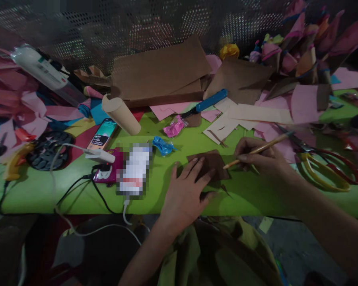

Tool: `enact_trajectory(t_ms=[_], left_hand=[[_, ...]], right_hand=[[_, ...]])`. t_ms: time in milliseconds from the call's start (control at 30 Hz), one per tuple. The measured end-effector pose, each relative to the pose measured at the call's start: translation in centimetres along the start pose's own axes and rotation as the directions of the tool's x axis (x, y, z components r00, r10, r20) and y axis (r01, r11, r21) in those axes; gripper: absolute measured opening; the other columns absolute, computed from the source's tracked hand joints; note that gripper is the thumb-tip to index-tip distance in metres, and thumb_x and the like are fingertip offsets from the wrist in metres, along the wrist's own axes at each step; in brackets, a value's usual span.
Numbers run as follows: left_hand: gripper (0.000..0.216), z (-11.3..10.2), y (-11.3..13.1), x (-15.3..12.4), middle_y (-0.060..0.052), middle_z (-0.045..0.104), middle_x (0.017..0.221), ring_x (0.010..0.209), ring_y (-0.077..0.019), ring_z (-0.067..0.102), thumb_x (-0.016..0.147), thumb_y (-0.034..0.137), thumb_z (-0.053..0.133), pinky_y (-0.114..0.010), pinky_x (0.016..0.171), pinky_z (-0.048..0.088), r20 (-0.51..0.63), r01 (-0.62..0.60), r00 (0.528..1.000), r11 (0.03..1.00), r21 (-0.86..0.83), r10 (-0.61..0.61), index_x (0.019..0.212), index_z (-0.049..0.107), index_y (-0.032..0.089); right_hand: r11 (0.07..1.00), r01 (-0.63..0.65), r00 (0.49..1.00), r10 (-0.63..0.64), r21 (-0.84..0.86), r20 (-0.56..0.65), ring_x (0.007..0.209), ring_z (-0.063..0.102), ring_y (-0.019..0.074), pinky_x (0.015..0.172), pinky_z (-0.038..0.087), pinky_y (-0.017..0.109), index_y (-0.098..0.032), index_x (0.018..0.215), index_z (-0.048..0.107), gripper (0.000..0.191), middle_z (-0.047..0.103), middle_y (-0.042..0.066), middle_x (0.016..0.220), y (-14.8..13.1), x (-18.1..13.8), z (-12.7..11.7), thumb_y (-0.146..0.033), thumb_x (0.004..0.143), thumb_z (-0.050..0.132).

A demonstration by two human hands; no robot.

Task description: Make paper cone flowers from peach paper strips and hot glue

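Observation:
My left hand lies flat with its fingers spread, pressing on a small piece of brown cardboard on the green tabletop. My right hand is closed around a pencil, held slanted in a writing grip. The pencil's tip is at the right edge of the cardboard; whether it touches cannot be made out. A thin dark scrap lies just below the cardboard. To the right of my right hand are large scissors with yellow and red handles.
A blue-handled cutter, pink and blue crumpled wrappers and a cardboard tube lie beyond my hands. Two phones, one on a cable, rest at left by a magenta power strip. Cardboard sheets lean at the back.

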State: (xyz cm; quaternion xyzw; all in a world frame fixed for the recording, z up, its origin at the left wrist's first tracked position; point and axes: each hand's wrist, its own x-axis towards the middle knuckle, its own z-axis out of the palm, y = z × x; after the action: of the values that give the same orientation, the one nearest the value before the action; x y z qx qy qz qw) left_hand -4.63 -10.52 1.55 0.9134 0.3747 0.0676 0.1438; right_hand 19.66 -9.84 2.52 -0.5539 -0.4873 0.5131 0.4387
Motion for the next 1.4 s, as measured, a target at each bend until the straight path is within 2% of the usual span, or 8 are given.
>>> enact_trajectory(t_ms=[67, 133, 300, 533, 900, 1167, 1400], left_hand=[[0.049, 0.0, 0.0, 0.0, -0.009, 0.042, 0.164, 0.15, -0.0293, 0.04, 0.101, 0.05, 0.048, -0.067, 0.119, 0.032, 0.0, -0.003, 1.0, 1.0, 0.001, 0.003, 0.146, 0.052, 0.03], [0.048, 0.1, -0.1, -0.1, -0.01, 0.044, 0.163, 0.149, -0.0296, 0.041, 0.101, 0.049, 0.049, -0.067, 0.119, 0.032, -0.005, -0.008, 1.0, 1.0, 0.007, 0.008, 0.144, 0.053, 0.029], [0.048, 0.5, -0.2, -0.2, -0.011, 0.047, 0.16, 0.148, -0.0301, 0.042, 0.1, 0.048, 0.05, -0.067, 0.119, 0.032, -0.024, -0.025, 0.999, 0.999, 0.027, 0.026, 0.144, 0.054, 0.029], [0.049, 0.4, -0.2, -0.2, -0.01, 0.045, 0.162, 0.149, -0.0292, 0.041, 0.101, 0.051, 0.047, -0.067, 0.119, 0.031, -0.024, -0.024, 0.999, 1.0, 0.01, 0.024, 0.144, 0.054, 0.029], [0.048, 0.5, -0.2, -0.2, -0.01, 0.047, 0.16, 0.147, -0.0302, 0.043, 0.1, 0.05, 0.05, -0.067, 0.119, 0.032, -0.033, -0.02, 0.999, 1.0, 0.024, 0.021, 0.143, 0.056, 0.029], [0.049, 0.4, -0.1, -0.1, -0.01, 0.046, 0.161, 0.149, -0.0291, 0.042, 0.099, 0.049, 0.052, -0.067, 0.12, 0.03, -0.004, -0.003, 1.0, 1.0, 0.006, 0.003, 0.144, 0.054, 0.03], [0.048, 0.1, 0.0, 0.0, -0.009, 0.046, 0.161, 0.15, -0.0279, 0.041, 0.101, 0.049, 0.048, -0.066, 0.121, 0.03, -0.002, 0.001, 1.0, 1.0, -0.007, -0.001, 0.146, 0.053, 0.03]], right_hand=[[0.999, 0.044, 0.997, -0.044, 0.001, -0.066, 0.055, 0.057, 0.0138, 0.05, 0.044, 0.025, -0.022, 0.075, 0.064, 0.017, 0.06, -0.001, 0.064, 0.2, 0.4, 0.0, -0.034, 0.076, 0.076], [0.997, 0.058, 0.995, -0.062, -0.056, -0.076, 0.058, 0.06, 0.0145, 0.054, 0.047, 0.026, -0.022, 0.077, 0.064, 0.018, 0.063, 0.0, 0.068, 0.2, 0.8, 0.3, -0.035, 0.077, 0.077], [0.978, 0.077, 0.986, -0.104, -0.195, -0.133, 0.06, 0.061, 0.016, 0.056, 0.051, 0.028, -0.023, 0.077, 0.062, 0.025, 0.063, 0.0, 0.067, 0.1, 1.5, 0.9, -0.043, 0.076, 0.078], [0.98, 0.066, 0.984, -0.095, -0.185, -0.153, 0.058, 0.064, 0.0162, 0.055, 0.053, 0.028, -0.024, 0.076, 0.063, 0.023, 0.066, 0.0, 0.069, 0.7, 1.7, 0.9, -0.042, 0.075, 0.078], [0.972, 0.092, 0.99, -0.113, -0.217, -0.085, 0.051, 0.058, 0.0141, 0.048, 0.047, 0.026, -0.022, 0.071, 0.062, 0.029, 0.063, -0.001, 0.06, 0.4, 1.3, 0.6, -0.047, 0.075, 0.077], [0.987, -0.021, 1.0, 0.023, -0.16, 0.006, 0.048, 0.053, 0.0127, 0.042, 0.038, 0.023, -0.023, 0.066, 0.06, 0.027, 0.061, -0.001, 0.056, -0.3, 0.3, 0.5, -0.043, 0.071, 0.077], [0.985, -0.075, 0.993, 0.088, -0.156, 0.078, 0.044, 0.042, 0.0103, 0.039, 0.027, 0.023, -0.022, 0.062, 0.057, 0.025, 0.051, -0.004, 0.051, -0.9, -0.5, 0.7, -0.039, 0.07, 0.074]])
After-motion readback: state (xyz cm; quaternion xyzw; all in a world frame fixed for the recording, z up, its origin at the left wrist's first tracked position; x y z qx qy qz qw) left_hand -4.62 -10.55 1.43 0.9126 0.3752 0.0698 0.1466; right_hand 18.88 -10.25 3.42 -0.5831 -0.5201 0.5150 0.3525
